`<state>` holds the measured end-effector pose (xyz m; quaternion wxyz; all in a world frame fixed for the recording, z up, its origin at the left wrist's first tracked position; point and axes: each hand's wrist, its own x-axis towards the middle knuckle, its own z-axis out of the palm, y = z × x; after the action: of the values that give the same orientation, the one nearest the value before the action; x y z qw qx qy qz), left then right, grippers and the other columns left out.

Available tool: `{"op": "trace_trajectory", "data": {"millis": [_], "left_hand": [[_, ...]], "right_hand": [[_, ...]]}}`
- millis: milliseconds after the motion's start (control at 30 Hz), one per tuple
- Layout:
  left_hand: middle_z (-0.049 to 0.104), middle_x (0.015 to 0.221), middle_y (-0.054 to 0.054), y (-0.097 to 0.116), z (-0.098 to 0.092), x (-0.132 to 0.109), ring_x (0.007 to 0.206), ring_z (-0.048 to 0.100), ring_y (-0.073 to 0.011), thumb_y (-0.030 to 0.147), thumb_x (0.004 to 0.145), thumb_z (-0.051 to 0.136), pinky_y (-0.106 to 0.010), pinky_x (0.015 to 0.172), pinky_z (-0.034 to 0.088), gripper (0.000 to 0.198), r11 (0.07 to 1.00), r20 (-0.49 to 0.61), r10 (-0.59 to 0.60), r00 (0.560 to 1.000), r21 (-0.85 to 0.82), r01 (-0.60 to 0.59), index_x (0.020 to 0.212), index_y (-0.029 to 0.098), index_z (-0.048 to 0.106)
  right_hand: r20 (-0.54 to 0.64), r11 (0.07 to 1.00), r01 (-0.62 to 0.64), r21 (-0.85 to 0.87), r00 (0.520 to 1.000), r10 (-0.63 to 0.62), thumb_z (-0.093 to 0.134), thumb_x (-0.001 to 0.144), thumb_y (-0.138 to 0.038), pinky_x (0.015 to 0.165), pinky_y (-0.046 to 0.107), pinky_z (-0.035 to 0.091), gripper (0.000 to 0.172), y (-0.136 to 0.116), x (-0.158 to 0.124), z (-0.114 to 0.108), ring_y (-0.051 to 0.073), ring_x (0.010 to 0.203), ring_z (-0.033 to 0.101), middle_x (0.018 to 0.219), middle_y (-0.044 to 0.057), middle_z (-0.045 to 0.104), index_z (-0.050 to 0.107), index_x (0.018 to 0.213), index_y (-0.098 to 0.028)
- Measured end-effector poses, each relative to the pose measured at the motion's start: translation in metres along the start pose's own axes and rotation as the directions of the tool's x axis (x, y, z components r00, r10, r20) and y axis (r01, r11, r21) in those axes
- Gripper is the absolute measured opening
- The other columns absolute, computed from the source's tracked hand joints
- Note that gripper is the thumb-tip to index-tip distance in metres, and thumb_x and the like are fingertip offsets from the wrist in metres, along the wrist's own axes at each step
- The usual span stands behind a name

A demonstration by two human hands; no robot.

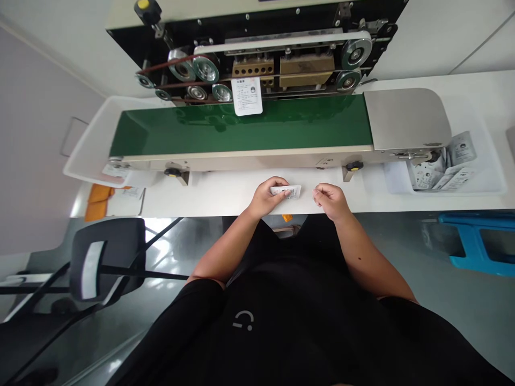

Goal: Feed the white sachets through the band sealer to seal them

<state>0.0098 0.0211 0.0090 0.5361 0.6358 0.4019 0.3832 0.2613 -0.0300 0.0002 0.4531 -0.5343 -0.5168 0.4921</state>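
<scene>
My left hand (pixel 265 198) holds a small white printed packet (pixel 294 192) at the front of the white table, its fingers and thumb wrapped round the packet's left part. Just right of the packet is my right hand (pixel 330 201), closed with its fingertips pressed together; whether anything small is between them is hidden. Beyond both hands, another white printed packet (pixel 247 99) lies partly on the green conveyor belt (pixel 306 126), its far end at the rollers and brass blocks of the machine (pixel 306 71).
A clear bin (pixel 493 179) with several printed packets stands at the right. Another clear bin (pixel 86 142) is at the left, near orange material (pixel 97 202) on the table (pixel 217 201). A black chair (pixel 120 244) is at the left, a blue stool (pixel 470 241) at the right.
</scene>
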Motion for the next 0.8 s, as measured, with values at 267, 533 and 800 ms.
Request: {"op": "trace_trajectory", "data": {"millis": [267,533,800], "left_hand": [[0.073,0.096,-0.005,0.005,0.002,0.000,0.082,0.066,-0.0161,0.053,0.088,0.080,-0.028,0.074,0.051,0.038,0.999,0.015,0.019,1.000,0.033,-0.019,0.103,0.020,0.071],[0.071,0.099,-0.006,0.006,0.001,-0.002,0.089,0.065,-0.0184,0.054,0.096,0.071,-0.031,0.082,0.051,0.035,0.994,0.097,0.071,0.993,0.081,-0.079,0.105,0.020,0.068],[0.067,0.107,-0.008,-0.008,0.000,-0.003,0.097,0.064,-0.0204,0.058,0.095,0.071,-0.032,0.085,0.051,0.048,0.991,0.107,0.130,0.986,-0.049,-0.126,0.122,0.020,0.059]], "right_hand": [[0.027,0.980,0.019,-0.197,1.000,-0.014,0.069,0.095,-0.055,0.055,0.024,0.031,0.044,-0.008,-0.003,0.009,0.010,0.059,0.039,0.063,-0.001,0.046,0.058,0.073,-0.018],[0.035,0.967,0.076,-0.242,0.997,-0.070,0.074,0.092,-0.048,0.065,0.026,0.049,0.039,-0.005,-0.001,0.020,0.013,0.073,0.060,0.102,0.005,0.071,0.073,0.123,-0.025],[0.046,0.992,-0.087,-0.095,0.995,0.092,0.077,0.089,-0.054,0.056,0.026,0.050,0.036,-0.029,-0.006,0.023,0.013,0.059,0.059,0.069,0.002,0.065,0.073,0.090,-0.018]]}}
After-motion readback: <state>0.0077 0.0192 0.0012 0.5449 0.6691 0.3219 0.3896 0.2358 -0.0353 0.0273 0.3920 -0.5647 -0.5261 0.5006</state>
